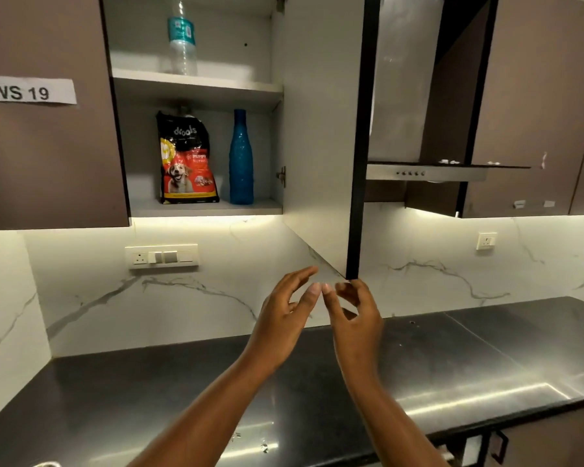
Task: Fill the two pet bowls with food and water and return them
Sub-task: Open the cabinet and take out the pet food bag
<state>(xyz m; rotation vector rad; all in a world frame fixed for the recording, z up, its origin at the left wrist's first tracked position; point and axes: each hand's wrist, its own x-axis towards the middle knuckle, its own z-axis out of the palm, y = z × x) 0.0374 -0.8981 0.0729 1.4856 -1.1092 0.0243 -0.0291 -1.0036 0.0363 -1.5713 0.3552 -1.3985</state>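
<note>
Pet bowls are out of view. Both hands are raised under the open cupboard door: left hand with fingers spread, right hand with loosely curled fingers touching the door's bottom corner. Beyond, the food bag and blue bottle stand on the lower shelf.

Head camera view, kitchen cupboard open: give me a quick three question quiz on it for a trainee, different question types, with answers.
1. True or false: the dog food bag stands on the upper shelf.
2. What stands right of the bag? A) blue bottle B) kettle C) mug
3. Fill in: the right hand touches the bottom corner of the cupboard ____.

Key: 1 false, it is on the lower shelf; the clear water bottle is above. 2 A. 3 door.
</note>
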